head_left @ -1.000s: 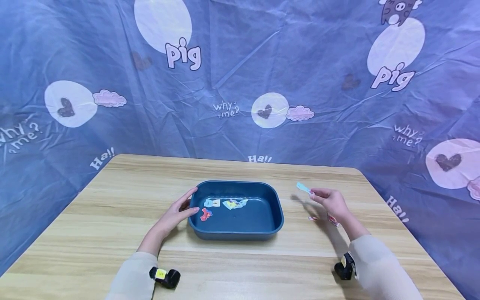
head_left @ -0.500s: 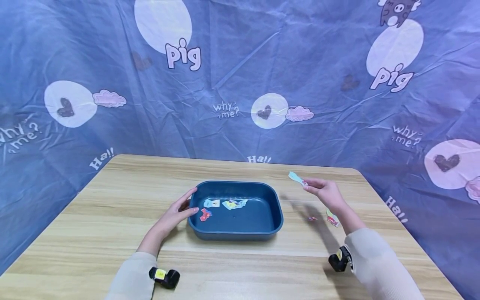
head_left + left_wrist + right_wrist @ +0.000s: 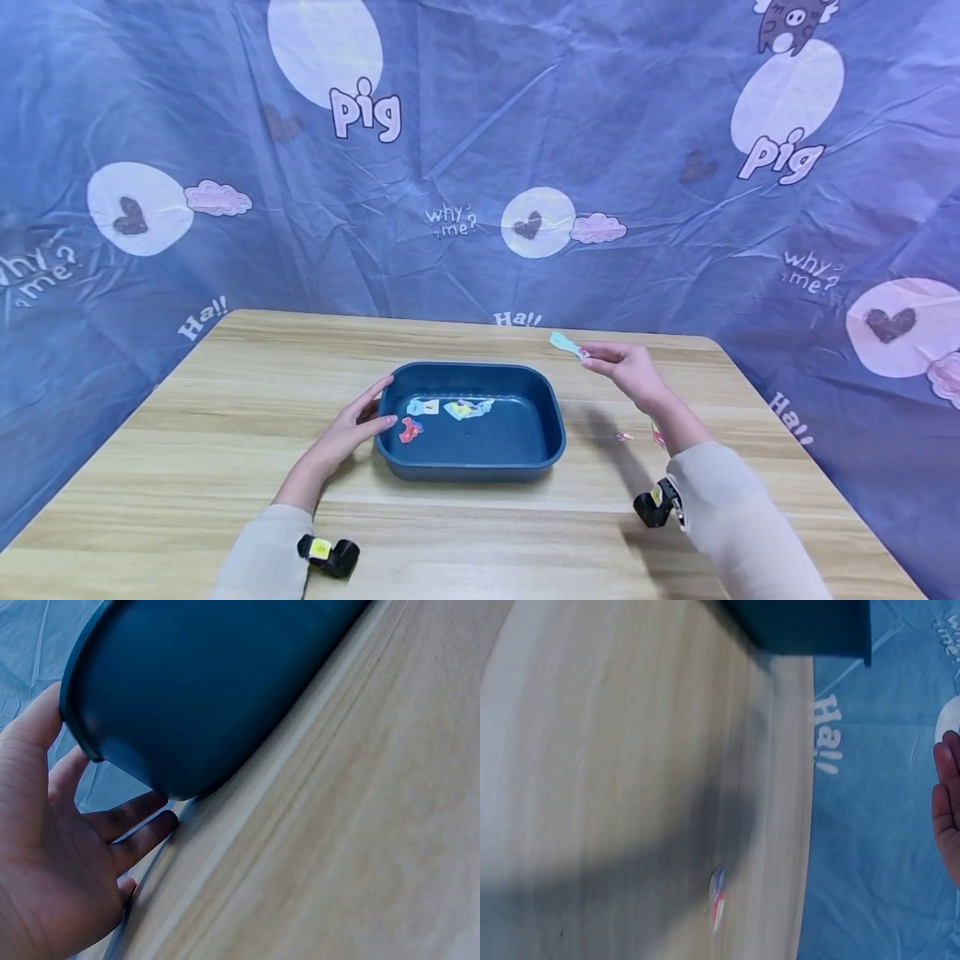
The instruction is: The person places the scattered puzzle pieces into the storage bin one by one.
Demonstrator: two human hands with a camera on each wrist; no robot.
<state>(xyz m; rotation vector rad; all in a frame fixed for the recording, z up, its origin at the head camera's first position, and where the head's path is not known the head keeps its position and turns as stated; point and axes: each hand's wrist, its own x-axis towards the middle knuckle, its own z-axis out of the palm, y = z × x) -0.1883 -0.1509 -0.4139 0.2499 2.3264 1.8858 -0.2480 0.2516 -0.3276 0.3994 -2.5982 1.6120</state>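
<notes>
A dark blue plastic tub [image 3: 471, 472] sits on the wooden table. My left hand [image 3: 350, 430] grips its left end, thumb and a finger at the rim; in the left wrist view, other fingers of the left hand [image 3: 71, 847] lie against or near the outer wall. In the tub lie a pale blue and white cutout [image 3: 423, 407], a yellow and light blue one [image 3: 468, 408] and a red one [image 3: 410, 430]. Above the table, right of the tub, my right hand [image 3: 628, 372] pinches a light blue paper cutout [image 3: 566, 343] by one end. The right wrist view shows only fingertips [image 3: 946, 802].
Right of the tub, a small reddish scrap [image 3: 624, 437] lies on the table [image 3: 480, 542]. A red and green cutout [image 3: 657, 435] is partly hidden behind my right forearm. A blue printed cloth [image 3: 450, 125] hangs behind the table.
My right hand has risen and moved left toward the tub, carrying the light blue cutout. The left hand and tub stay where they were.
</notes>
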